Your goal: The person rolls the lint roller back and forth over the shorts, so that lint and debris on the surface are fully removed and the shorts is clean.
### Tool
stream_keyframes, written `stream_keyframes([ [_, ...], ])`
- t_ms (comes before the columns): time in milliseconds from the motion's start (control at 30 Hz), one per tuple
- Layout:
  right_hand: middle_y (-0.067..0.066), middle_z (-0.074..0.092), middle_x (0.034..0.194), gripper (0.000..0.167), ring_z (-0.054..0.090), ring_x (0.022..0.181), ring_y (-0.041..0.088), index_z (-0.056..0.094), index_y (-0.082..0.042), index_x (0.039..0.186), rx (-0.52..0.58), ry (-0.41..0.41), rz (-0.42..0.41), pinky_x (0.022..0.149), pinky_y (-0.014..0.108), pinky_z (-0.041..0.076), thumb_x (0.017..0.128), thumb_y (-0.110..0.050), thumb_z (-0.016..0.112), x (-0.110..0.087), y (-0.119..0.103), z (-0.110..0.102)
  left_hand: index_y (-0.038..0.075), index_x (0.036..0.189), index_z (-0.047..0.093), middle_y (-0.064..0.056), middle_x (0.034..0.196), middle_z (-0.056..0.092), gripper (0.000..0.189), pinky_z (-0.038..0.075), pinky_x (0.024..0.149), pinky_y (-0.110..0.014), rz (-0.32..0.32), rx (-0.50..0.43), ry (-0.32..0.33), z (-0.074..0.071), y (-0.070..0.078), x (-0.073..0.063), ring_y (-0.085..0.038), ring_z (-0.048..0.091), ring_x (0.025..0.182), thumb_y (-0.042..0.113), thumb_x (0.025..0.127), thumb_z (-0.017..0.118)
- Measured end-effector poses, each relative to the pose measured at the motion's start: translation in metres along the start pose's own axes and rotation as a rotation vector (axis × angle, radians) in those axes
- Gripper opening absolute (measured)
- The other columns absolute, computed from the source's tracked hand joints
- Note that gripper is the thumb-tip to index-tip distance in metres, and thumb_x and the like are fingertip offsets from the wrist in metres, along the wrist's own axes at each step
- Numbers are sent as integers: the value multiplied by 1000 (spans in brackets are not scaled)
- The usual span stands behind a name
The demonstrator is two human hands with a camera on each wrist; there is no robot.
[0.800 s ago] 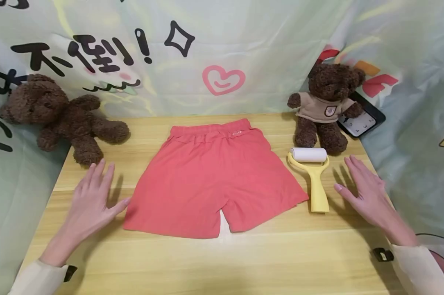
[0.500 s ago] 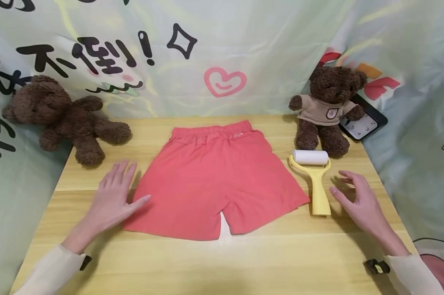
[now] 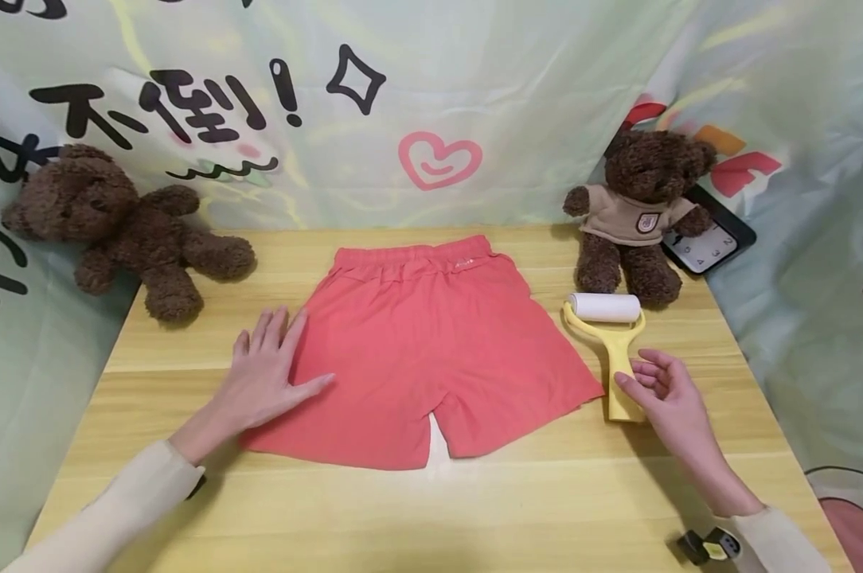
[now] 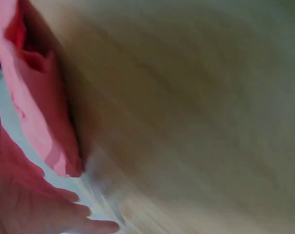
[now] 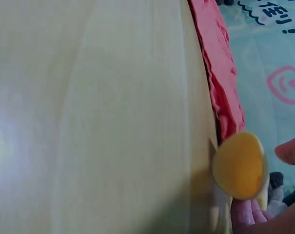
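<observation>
Red shorts (image 3: pixel 417 350) lie flat on the wooden table (image 3: pixel 317 517), waistband at the back. Over their left side is my left hand (image 3: pixel 267 382), fingers straight and spread; the left wrist view shows its fingers (image 4: pixel 93 226) close to the red fabric (image 4: pixel 45 107). To the right of the shorts lies a lint roller (image 3: pixel 620 358) with a white roll and a yellow handle. My right hand (image 3: pixel 671 398) is at that handle, its thumb overlapping it in the head view. In the right wrist view the thumb (image 5: pixel 292 152) stands apart from the handle's end (image 5: pixel 239 166).
One brown teddy bear (image 3: pixel 126 231) leans at the back left. Another bear (image 3: pixel 635 215) in a beige shirt sits at the back right, before a black-framed clock (image 3: pixel 711 239). A printed cloth (image 3: pixel 517 95) hangs behind the table and along both sides.
My left hand has moved right, from beside the shorts to over their left side. My right hand has come left and down to the lint roller's handle, its fingers bending.
</observation>
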State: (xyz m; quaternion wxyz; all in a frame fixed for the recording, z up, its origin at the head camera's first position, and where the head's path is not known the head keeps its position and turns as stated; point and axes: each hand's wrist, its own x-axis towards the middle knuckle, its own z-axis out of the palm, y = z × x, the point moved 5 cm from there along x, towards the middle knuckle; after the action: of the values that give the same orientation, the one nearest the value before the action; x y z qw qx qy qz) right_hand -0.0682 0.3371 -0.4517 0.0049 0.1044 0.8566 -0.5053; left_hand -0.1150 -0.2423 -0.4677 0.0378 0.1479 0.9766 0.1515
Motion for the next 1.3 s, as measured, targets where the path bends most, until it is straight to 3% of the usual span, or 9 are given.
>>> stream_keyframes([
  [167,-5,65,113,60,59,93,-9,44,10,151,-38,25,28,75,11,52,106,-14,74,2,3,9,8,176,11,-34,175,14,119,8,116,-84,0,30,-17,7,-6,4,-53,7,162,76,95,65],
  [333,-18,65,96,44,62,86,-5,48,6,138,82,100,62,68,14,54,103,-4,74,3,4,15,9,176,12,-32,176,14,118,5,118,-82,22,61,-12,16,-10,9,-51,8,163,78,95,62],
  [567,-7,66,92,33,68,73,2,50,-9,126,353,241,162,62,16,55,102,6,68,-4,4,15,5,175,20,-30,176,16,114,7,117,-82,62,59,20,22,-8,11,-51,11,162,75,96,63],
  [667,-2,66,88,34,67,66,5,52,-11,122,421,315,142,58,16,54,100,10,66,-7,1,13,4,174,21,-30,175,19,113,10,118,-81,78,54,47,22,-8,12,-51,14,161,73,96,65],
  [767,1,65,87,34,65,60,7,56,-10,119,413,354,80,52,16,50,96,12,67,-9,-7,12,3,174,22,-31,174,23,113,12,118,-80,83,56,80,19,-11,11,-51,17,160,70,95,67],
  [967,0,68,90,36,63,56,8,59,-9,119,288,307,-35,47,18,48,92,12,72,-8,-34,17,4,175,18,-29,175,20,115,11,118,-79,96,56,72,19,-14,13,-49,15,162,72,96,65],
  [1133,-10,69,90,35,66,60,6,59,1,125,140,164,-108,50,21,52,95,5,77,6,-63,35,3,174,20,-29,174,24,115,11,119,-79,97,52,96,23,-14,18,-49,17,161,72,94,66],
  [1300,-5,70,89,37,63,56,12,58,2,125,135,13,-161,47,26,52,96,-3,81,30,-89,64,4,173,25,-30,172,26,109,11,118,-79,86,26,141,20,-16,28,-50,18,160,68,95,67],
])
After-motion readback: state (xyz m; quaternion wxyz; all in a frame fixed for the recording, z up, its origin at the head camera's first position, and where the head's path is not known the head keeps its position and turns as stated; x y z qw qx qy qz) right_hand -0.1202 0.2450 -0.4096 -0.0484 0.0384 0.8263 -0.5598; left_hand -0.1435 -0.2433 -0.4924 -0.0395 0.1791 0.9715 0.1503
